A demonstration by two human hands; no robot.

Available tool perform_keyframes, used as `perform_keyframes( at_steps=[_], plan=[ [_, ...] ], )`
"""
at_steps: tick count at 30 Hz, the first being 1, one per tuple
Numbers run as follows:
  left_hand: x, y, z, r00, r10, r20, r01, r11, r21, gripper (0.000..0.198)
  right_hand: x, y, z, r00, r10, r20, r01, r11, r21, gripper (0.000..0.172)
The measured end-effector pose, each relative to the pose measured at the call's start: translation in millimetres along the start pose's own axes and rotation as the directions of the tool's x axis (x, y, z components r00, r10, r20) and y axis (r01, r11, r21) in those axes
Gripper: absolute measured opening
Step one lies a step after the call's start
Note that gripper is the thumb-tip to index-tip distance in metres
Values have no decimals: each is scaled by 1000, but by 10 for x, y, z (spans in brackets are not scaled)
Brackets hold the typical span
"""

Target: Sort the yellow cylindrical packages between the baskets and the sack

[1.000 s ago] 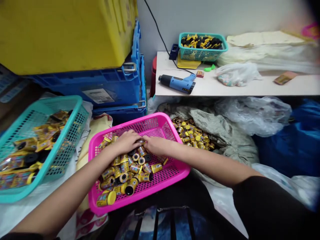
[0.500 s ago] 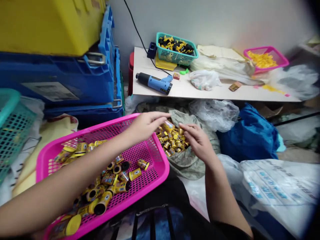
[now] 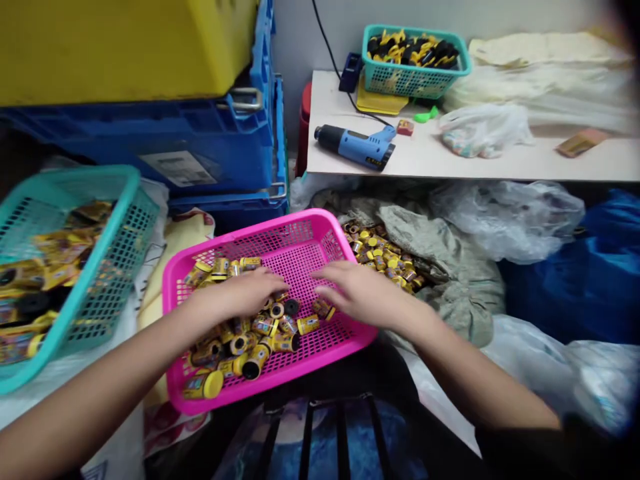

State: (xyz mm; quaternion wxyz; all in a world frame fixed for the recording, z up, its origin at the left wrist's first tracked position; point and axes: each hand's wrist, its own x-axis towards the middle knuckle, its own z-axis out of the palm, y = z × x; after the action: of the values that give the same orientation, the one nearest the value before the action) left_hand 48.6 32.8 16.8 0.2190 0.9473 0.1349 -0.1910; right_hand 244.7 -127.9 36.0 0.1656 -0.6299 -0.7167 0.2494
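A pink mesh basket (image 3: 280, 229) sits in front of me, holding several small yellow-labelled containers (image 3: 260, 333), some with black or yellow caps. My left hand (image 3: 245, 293) lies palm down on the containers in the middle of the basket, fingers flat. Just to its right, my right hand (image 3: 357, 293) hovers over the basket floor with its fingers stretched out, holding nothing that I can see. More of the same containers (image 3: 385, 257) are piled on a grey bag (image 3: 450, 267) just right of the basket.
A teal basket (image 3: 75, 179) of yellow packets stands at the left. Blue crates (image 3: 150, 133) and a yellow crate (image 3: 115, 47) are stacked behind. The low table (image 3: 500, 163) holds a blue heat gun (image 3: 357, 145), a teal basket (image 3: 415, 77) and bags. Plastic bags (image 3: 510, 213) lie at the right.
Both hands have moved left from the pile on the grey bag back over the pink basket. The view has swung back to the left.
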Motion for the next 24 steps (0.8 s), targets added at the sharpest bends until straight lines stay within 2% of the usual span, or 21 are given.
perform_keyframes(
  at_steps=[2, 3, 4, 6, 8, 11, 13, 14, 16, 18, 20, 21, 24],
  plan=[
    [-51, -89, 139, 997, -44, 65, 40, 997, 59, 46, 326, -191, 228, 957, 61, 284, -29, 993, -117, 42],
    [-59, -110, 172, 995, -68, 69, 63, 995, 78, 42, 448, -232, 344, 925, 77, 371, -22, 988, -151, 53],
    [-61, -120, 183, 994, -92, 60, 87, 992, 86, 36, 539, -245, 450, 904, 94, 417, -21, 984, -176, 65],
    [-62, -116, 165, 990, -135, 43, 131, 988, 86, 31, 639, -219, 606, 901, 83, 427, -4, 983, -183, 82],
    [-64, -99, 131, 987, -156, 36, 153, 986, 70, 29, 666, -177, 664, 915, 69, 399, 2, 985, -175, 79],
    [-69, -86, 104, 984, -177, 30, 176, 984, 18, 23, 624, -109, 569, 926, 37, 376, 16, 990, -139, 53],
    [-73, -98, 103, 982, -183, 39, 185, 982, -43, 28, 529, -27, 423, 956, 3, 294, 1, 1000, -11, 41],
    [-76, -109, 104, 983, -181, 43, 184, 980, -80, 33, 454, 30, 343, 974, -18, 226, -9, 993, 122, 38],
    [-88, -131, 99, 987, -152, 56, 160, 974, -162, 39, 255, 158, 203, 996, -4, 95, -41, 885, 464, 42],
    [-104, -134, 75, 991, -131, 36, 136, 942, -307, 38, 32, 268, 118, 996, 78, 42, -84, 679, 729, 51],
    [-114, -95, 27, 988, -151, -30, 117, 862, -492, 39, -154, 324, 101, 987, 163, 6, -89, 507, 857, 53],
    [-116, -56, -6, 982, -175, -66, 105, 808, -580, 40, -219, 331, 112, 980, 196, -31, -62, 451, 890, 51],
    [-103, 128, -128, 965, -220, -141, 41, 660, -750, 40, -306, 304, 177, 933, 287, -219, 99, 383, 919, 40]
  ],
)
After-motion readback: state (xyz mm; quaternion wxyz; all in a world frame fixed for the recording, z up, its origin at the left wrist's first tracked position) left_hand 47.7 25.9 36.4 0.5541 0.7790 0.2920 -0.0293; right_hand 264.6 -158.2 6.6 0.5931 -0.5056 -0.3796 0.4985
